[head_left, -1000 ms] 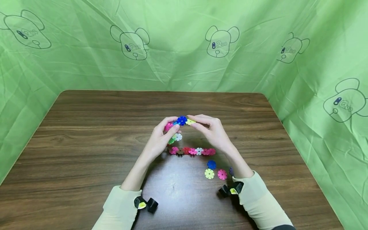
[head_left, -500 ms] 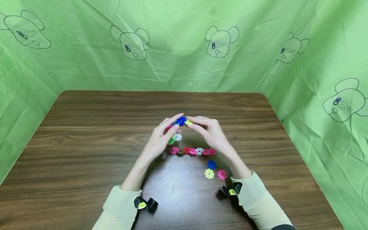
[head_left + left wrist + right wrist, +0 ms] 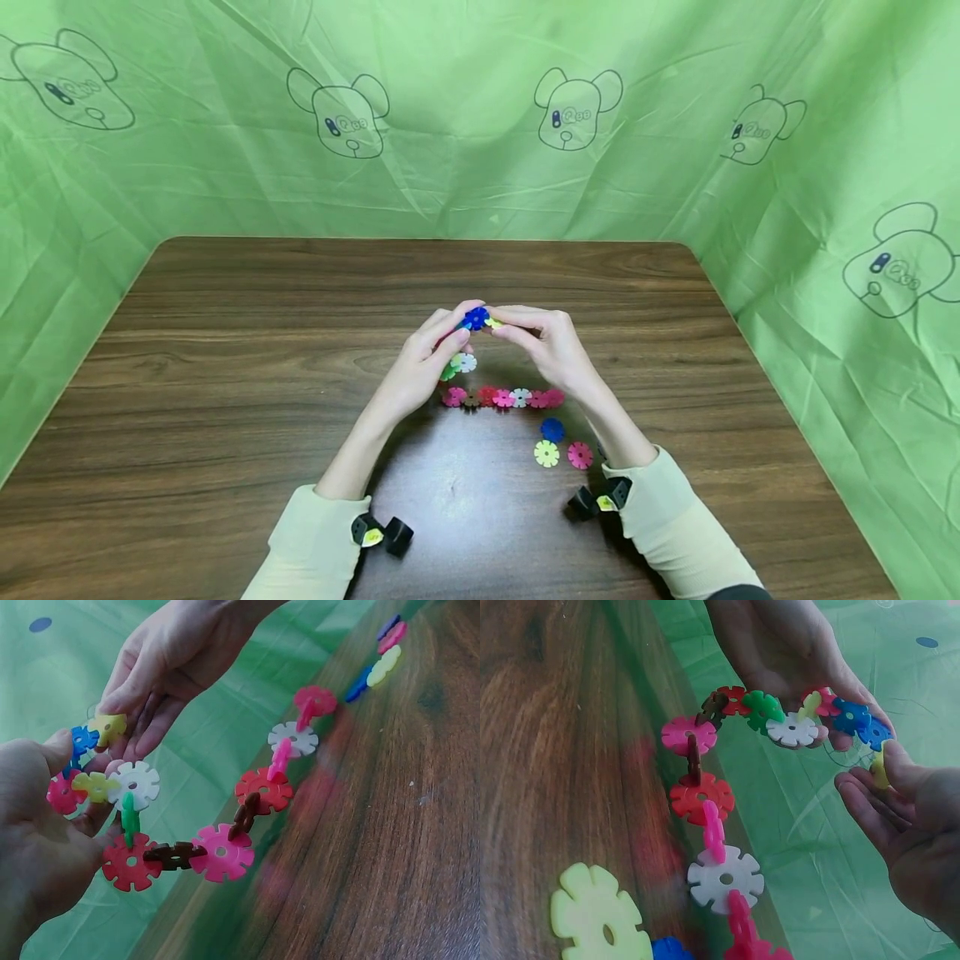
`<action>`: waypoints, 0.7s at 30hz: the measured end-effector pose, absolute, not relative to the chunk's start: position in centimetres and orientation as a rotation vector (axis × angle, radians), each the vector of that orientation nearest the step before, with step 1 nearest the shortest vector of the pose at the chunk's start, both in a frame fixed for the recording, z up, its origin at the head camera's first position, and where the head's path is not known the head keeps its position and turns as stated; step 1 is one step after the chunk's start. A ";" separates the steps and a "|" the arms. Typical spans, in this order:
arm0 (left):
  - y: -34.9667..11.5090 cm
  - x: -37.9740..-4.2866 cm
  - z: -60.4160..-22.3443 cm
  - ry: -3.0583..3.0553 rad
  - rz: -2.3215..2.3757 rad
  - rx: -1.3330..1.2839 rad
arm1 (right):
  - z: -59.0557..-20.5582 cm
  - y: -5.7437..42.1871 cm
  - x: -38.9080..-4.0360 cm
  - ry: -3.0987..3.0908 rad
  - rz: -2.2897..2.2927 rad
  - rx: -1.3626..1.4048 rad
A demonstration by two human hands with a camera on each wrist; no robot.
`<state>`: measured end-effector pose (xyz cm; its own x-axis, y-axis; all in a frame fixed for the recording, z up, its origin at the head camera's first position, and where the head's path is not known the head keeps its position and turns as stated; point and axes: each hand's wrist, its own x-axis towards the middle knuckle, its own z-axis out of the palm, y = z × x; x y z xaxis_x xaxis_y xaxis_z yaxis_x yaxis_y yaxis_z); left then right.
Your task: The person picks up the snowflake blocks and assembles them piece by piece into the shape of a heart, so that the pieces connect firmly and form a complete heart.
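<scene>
A chain of interlocking flower-shaped plastic discs [image 3: 223,853] curves between my hands and back along the near side, in pink, red, brown, white, green, yellow and blue. My left hand [image 3: 412,362] grips its far end, thumb and fingers around the blue discs [image 3: 476,318]. From the right, my right hand [image 3: 558,348] pinches a yellow disc [image 3: 110,729] between thumb and fingers. In the left wrist view that yellow disc meets the edge of the blue disc [image 3: 85,738]. Part of the chain [image 3: 826,702] is hidden behind my left fingers in the head view.
Loose discs lie near my right forearm: a blue one [image 3: 552,430], a yellow one [image 3: 547,454], a pink one [image 3: 580,455] and a dark one mostly covered by the wrist. The wooden table [image 3: 225,350] ends at a green cloth backdrop [image 3: 465,192].
My right hand has shifted slightly left, bringing the yellow disc tighter against the blue one. My left fingers have reached further over the blue discs. The loose discs stay put.
</scene>
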<state>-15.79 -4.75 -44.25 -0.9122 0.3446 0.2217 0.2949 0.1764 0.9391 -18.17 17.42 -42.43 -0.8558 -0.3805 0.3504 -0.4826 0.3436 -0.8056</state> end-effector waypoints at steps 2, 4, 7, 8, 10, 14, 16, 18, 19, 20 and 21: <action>-4.7 -15.8 -44.4 2.393 1.871 0.657 | -42.4 17.4 -18.1 -2.487 1.554 0.793; -4.6 -15.7 -44.5 2.403 1.861 0.664 | -42.4 17.4 -18.1 -2.480 1.561 0.777; -4.5 -15.7 -44.7 2.407 1.856 0.661 | -42.3 17.4 -18.0 -2.485 1.573 0.743; -4.5 -15.7 -44.7 2.406 1.860 0.654 | -42.3 17.3 -18.0 -2.493 1.579 0.724; -4.6 -15.7 -44.6 2.402 1.875 0.635 | -42.2 17.3 -17.9 -2.512 1.591 0.694; -4.7 -15.7 -44.5 2.414 1.907 0.588 | -42.2 17.2 -17.9 -2.546 1.633 0.655; -4.7 -15.7 -44.5 2.416 1.924 0.569 | -42.1 17.3 -18.0 -2.552 1.639 0.657; -4.8 -15.8 -44.4 2.420 1.937 0.548 | -42.0 17.6 -18.0 -2.553 1.640 0.660; -4.8 -15.8 -44.4 2.420 1.943 0.540 | -41.9 17.8 -18.0 -2.550 1.639 0.663; -4.9 -15.8 -44.4 2.425 1.947 0.528 | -41.9 18.0 -18.0 -2.541 1.649 0.667; -4.9 -15.9 -44.3 2.432 1.950 0.517 | -41.8 18.2 -18.1 -2.529 1.664 0.674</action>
<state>-15.86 -4.94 -44.32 -0.9463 0.2407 0.2160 0.2632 0.1851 0.9468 -18.10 18.21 -41.78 -0.9047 -0.3330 0.2657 -0.3758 0.3302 -0.8659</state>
